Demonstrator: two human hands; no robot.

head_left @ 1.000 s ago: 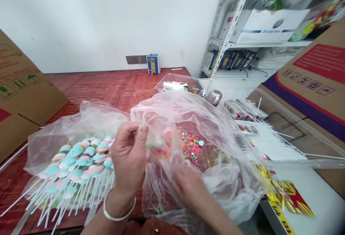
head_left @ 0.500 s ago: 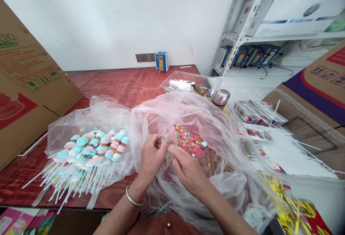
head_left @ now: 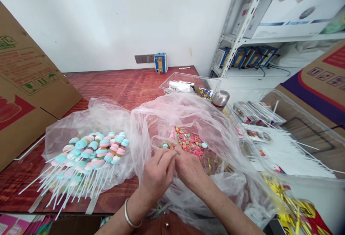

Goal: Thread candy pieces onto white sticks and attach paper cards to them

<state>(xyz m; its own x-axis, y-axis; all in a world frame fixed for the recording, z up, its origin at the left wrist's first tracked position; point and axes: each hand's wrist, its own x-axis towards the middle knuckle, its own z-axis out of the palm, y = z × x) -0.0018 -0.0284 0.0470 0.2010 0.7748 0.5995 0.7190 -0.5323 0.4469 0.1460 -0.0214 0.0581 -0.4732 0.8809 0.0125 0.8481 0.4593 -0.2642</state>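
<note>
A white wall [head_left: 94, 19] stands behind the reddish counter [head_left: 113, 84] in the head view, with a cardboard box [head_left: 32, 84] at the left edge. Left of centre, pastel candy sticks [head_left: 88, 152] lie on clear film. At lower centre the left hand [head_left: 159, 172] and right hand [head_left: 191, 166] meet, fingers closed on thin clear plastic [head_left: 158, 142], though their backs hide the exact grip. Just beside them, red ring candies [head_left: 191, 144] lie within a large transparent bag [head_left: 175, 107].
</note>
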